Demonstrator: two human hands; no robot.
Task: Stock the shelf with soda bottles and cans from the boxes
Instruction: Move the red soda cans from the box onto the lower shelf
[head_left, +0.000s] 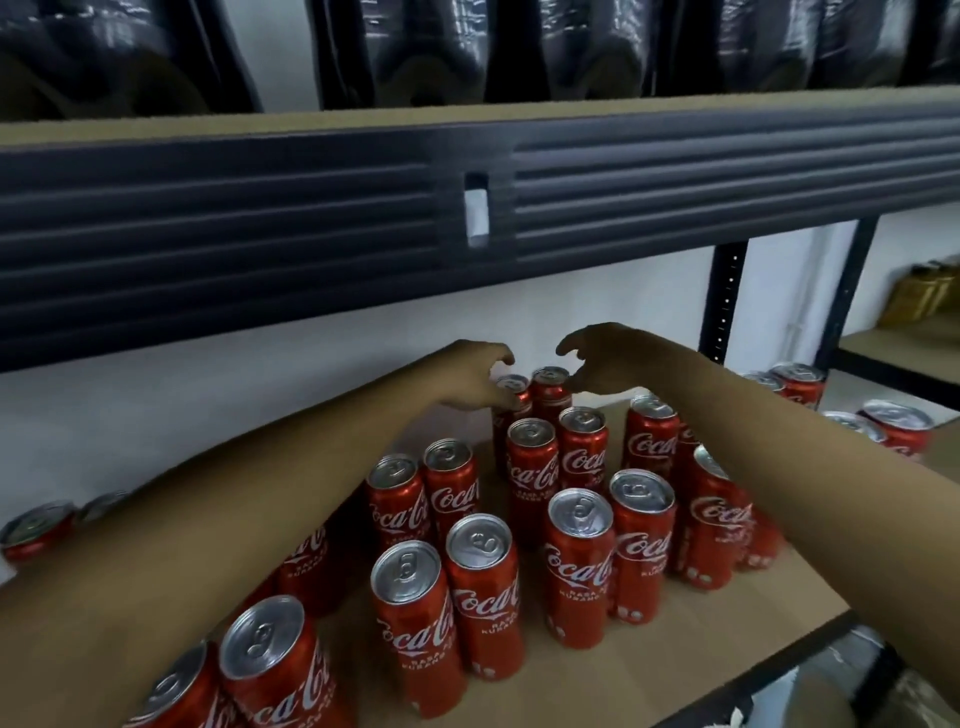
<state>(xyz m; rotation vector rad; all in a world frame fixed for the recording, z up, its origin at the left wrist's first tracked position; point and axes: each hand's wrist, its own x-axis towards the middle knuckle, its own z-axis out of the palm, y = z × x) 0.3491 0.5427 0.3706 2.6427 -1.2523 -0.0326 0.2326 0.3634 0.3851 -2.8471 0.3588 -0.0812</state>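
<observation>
**Middle shelf board** (701, 639), bare brown surface. Holds red Coca-Cola cans (579, 551), all upright, silver lids up, in loose pairs running from the near edge to the far wall. More of the same stand at the left end (36, 532) and at the right end (896, 428).

**Far pair of cans**, just beside the white wall (571, 301): far-left can (511, 385) and far-right can (550, 395), side by side and touching or nearly so.

**Left hand** (478, 379): curled about the top of the far-left can, fingers against its side, thumb arched above the lid with a gap. Whether it actually grips cannot be told.

**Right hand** (597, 358): fingers loosely curved, thumb raised, fingertips at the rim of the far-right can; nothing held.

**Upper shelf**, behind a ribbed dark beam (260, 234): a row of dark bottles (426, 47), only their bases in view, contents dark.

**Neighbouring shelf** (893, 340), far right, past the black upright (724, 306): yellowish containers (917, 296), too blurred to identify.
</observation>
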